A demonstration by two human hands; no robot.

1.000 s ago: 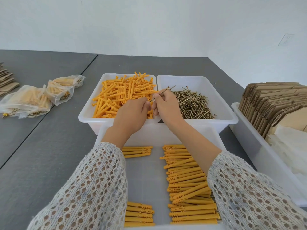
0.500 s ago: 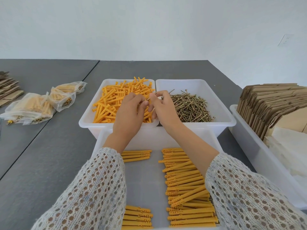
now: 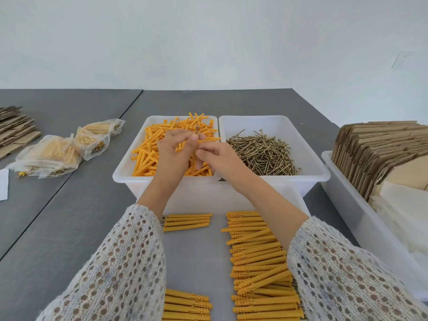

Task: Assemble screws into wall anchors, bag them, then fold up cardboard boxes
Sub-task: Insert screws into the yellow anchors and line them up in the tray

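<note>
My left hand [image 3: 172, 150] pinches a yellow wall anchor [image 3: 194, 156] held upright over the anchor bin, with a screw [image 3: 196, 130] standing head-up out of its top. Beside it, my right hand [image 3: 221, 157] curls its fingers round the anchor's lower part. Loose yellow anchors [image 3: 148, 156] fill the left white bin [image 3: 126, 169]. Brass screws [image 3: 264, 151] lie in the right white bin [image 3: 308, 163]. Assembled anchors [image 3: 257, 262] lie in rows in the near white tray [image 3: 196, 256], with smaller groups [image 3: 187, 222] to their left.
Filled clear bags [image 3: 55, 150] lie on the grey table [image 3: 58, 228] at the left, with flat cardboard [image 3: 14, 129] behind them. A long white bin [image 3: 347, 216] at the right holds upright flattened cardboard boxes [image 3: 379, 149] and empty bags [image 3: 407, 218].
The screw that my right hand held over the bins has gone into the anchor in my left hand. Both hands now hold it upright. The camera view tilted up a little.
</note>
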